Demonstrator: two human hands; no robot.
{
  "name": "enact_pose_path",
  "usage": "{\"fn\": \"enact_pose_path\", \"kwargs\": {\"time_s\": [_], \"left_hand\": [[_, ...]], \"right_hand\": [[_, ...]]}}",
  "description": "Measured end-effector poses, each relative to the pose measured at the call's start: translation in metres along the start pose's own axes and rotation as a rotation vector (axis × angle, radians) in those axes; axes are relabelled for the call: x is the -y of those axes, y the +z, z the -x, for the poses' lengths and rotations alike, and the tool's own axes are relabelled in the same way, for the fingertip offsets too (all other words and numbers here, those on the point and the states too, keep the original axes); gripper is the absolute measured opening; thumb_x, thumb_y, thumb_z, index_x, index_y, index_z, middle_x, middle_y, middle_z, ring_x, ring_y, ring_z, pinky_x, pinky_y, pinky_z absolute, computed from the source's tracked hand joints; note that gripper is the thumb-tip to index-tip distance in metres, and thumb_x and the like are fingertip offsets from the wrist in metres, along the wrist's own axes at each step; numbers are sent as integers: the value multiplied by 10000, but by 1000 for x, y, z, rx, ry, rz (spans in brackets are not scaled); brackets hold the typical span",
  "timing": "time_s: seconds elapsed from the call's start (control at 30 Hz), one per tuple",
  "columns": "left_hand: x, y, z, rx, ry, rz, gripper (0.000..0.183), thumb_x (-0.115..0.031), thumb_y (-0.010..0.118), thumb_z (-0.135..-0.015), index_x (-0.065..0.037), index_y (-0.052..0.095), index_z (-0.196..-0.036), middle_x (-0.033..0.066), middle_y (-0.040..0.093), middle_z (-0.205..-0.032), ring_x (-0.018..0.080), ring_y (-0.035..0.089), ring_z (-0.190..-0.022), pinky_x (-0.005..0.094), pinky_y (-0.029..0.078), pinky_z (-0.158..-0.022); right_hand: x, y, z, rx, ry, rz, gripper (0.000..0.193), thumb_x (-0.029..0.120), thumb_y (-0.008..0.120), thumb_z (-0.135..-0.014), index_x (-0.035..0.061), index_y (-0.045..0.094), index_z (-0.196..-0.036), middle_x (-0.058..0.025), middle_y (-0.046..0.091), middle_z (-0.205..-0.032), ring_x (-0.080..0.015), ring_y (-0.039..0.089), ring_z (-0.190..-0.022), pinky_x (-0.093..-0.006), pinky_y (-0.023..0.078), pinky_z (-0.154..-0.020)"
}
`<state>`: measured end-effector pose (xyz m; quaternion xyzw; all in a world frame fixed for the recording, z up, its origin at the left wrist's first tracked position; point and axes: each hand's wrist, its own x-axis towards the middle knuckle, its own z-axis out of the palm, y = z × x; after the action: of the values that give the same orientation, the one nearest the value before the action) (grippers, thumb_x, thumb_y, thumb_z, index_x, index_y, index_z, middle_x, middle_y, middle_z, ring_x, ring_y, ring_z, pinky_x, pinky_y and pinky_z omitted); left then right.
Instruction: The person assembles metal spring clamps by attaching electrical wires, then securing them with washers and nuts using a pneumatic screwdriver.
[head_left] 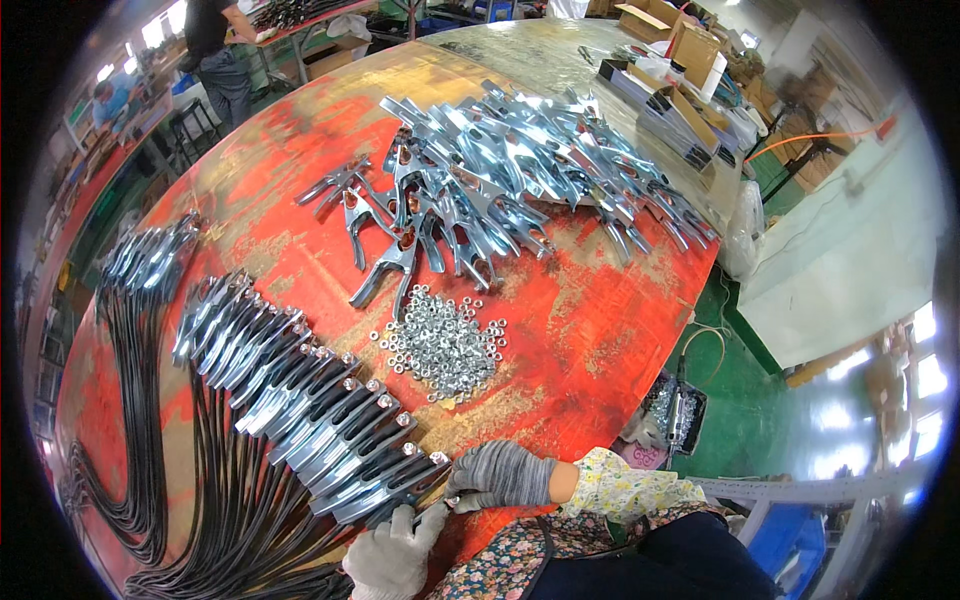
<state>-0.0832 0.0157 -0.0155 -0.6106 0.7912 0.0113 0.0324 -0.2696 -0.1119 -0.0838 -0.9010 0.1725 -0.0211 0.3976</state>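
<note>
Shiny metal spring clamps lie side by side in a long row, each with a bolt and nut at one end. Black cables trail from them toward the lower left. At the near end of the row, my left hand, in a white knit glove, is closed with its fingertips pinched. My right hand, in a grey striped glove, curls its fingers just beside the last clamp. The two hands meet at a small dark piece, mostly covered by the fingers, too small to name.
A pile of loose metal nuts lies mid-table, with a large heap of clamps beyond. Another cabled bunch of clamps is at left. Cardboard boxes stand at the back right of the worn red tabletop. A person stands far left.
</note>
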Motion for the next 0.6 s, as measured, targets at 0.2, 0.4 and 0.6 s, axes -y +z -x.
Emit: {"fn": "enact_pose_path", "kwargs": {"time_s": [0.2, 0.4, 0.6], "left_hand": [[2, -1, 1, 34, 14, 15, 390, -210, 568, -783, -330, 577, -1154, -45, 592, -852, 147, 576, -529, 314, 423, -415], [2, -2, 1, 43, 15, -2, 405, -214, 571, -781, -338, 567, -1167, -41, 587, -845, 152, 573, -526, 319, 426, -416], [1, 0, 1, 6, 12, -16, 371, -228, 570, -790, -337, 583, -1144, -45, 581, -831, 150, 568, -516, 317, 421, -407]], "right_hand": [[-5, 5, 6, -97, -57, -90, 285, 362, 610, -881, 122, 650, -1030, -77, 607, -891, -271, 615, -843, -388, 498, -696], [-9, 5, 1, -39, -150, 109, 247, 354, 567, -907, 169, 657, -1044, -58, 611, -889, -250, 617, -836, -384, 507, -700], [6, -7, -5, 73, 9, 187, 311, 424, 569, -893, 159, 656, -1030, -77, 594, -832, -268, 612, -822, -385, 503, -697]]}}
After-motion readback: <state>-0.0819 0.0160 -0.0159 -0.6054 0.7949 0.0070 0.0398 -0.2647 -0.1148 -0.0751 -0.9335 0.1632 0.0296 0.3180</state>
